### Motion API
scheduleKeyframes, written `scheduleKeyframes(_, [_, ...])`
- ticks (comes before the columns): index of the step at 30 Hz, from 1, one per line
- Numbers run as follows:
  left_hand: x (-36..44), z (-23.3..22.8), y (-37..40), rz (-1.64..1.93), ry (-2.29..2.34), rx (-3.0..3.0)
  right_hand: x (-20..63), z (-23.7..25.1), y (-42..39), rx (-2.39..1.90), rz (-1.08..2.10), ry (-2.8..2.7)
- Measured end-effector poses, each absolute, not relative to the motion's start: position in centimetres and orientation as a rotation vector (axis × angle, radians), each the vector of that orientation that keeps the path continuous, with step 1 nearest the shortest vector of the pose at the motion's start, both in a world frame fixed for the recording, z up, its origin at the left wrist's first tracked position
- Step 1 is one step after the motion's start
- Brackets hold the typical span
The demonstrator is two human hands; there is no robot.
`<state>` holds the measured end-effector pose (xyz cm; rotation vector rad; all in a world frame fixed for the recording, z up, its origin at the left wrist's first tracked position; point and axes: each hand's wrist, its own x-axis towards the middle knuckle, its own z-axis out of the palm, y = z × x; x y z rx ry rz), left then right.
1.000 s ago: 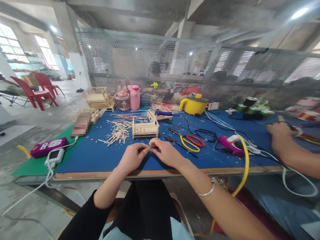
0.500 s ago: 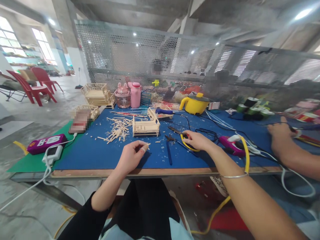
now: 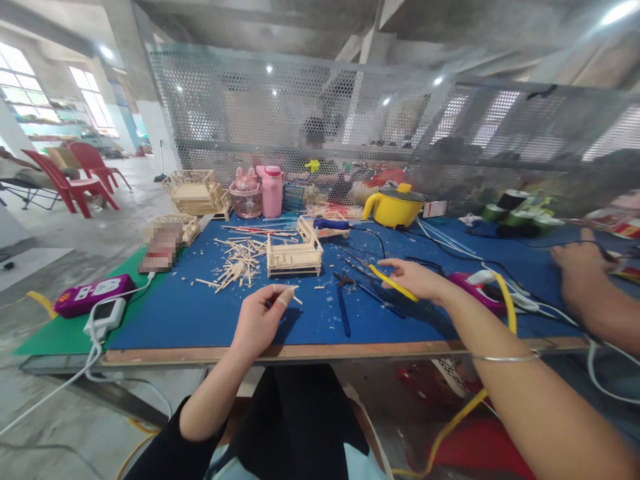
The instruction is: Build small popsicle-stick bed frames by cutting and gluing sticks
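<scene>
A short thin wooden stick [image 3: 299, 299] is pinched between the thumb and index finger of my left hand [image 3: 260, 320], low above the blue mat. My right hand [image 3: 420, 280] is closed round yellow-handled pliers [image 3: 395, 283]; one handle crosses in front of the fingers, and the blurred jaws point left. Between the hands lie blue-handled pliers [image 3: 343, 307], apart from both. Beyond my left hand stands a small wooden frame with railings [image 3: 295, 257], beside a pile of loose wooden sticks [image 3: 239, 263].
A blue glue gun [image 3: 333, 223] with a cord lies behind the frame. At the back stand a yellow pot [image 3: 397, 208] and a pink bottle [image 3: 271, 193]. Purple power strips [image 3: 93, 293] sit at both sides. A co-worker's hand [image 3: 583, 260] is at the right.
My right hand has shifted slightly right with the yellow-handled pliers, whose handle has swung to the outside of the fingers. The stick in my left hand now tilts downward to the right.
</scene>
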<state>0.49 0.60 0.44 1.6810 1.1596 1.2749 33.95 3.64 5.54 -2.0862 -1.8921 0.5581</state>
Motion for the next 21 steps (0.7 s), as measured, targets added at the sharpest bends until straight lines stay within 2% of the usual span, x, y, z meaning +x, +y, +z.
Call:
scheduleKeyframes(3, [0.9, 0.4, 0.5, 1.338, 1.136, 1.579, 32.2, 5.9, 1.3, -1.895, 0.844, -1.739])
scheduleKeyframes(8, [1.9, 1.0, 0.0, 1.438, 1.057, 1.447, 25.7, 5.6, -3.3, -1.481, 0.960, -1.649])
scheduleKeyframes(13, [2.7, 2.2, -0.6, 1.478, 0.991, 1.426, 20.6, 5.1, -5.3, -1.338, 0.914, -1.758])
scheduleKeyframes(21, [3.0, 2.3, -1.1, 1.439, 0.880, 1.397, 19.5, 4.8, -5.1, -1.278, 0.712, -1.958])
